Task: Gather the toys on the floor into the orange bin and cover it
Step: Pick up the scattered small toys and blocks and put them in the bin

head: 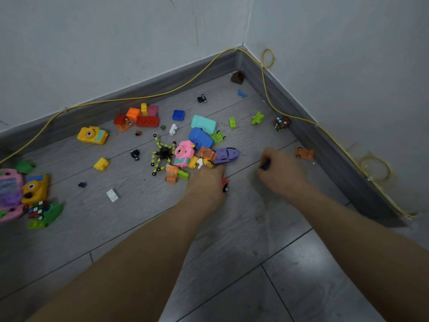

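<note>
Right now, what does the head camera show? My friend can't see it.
Two bare arms reach down to a grey floor scattered with toys in a room corner. The left hand grips a small red car; the right hand pinches something small and dark. A yellow cable runs along the walls.

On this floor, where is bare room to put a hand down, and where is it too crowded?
Bare floor lies between the yellow toy camera and the white brick, and in front of both forearms. Another free strip runs between the right hand and the Rubik's cube. It is crowded around the pink toy camera and purple boat, where the left hand reaches.
</note>
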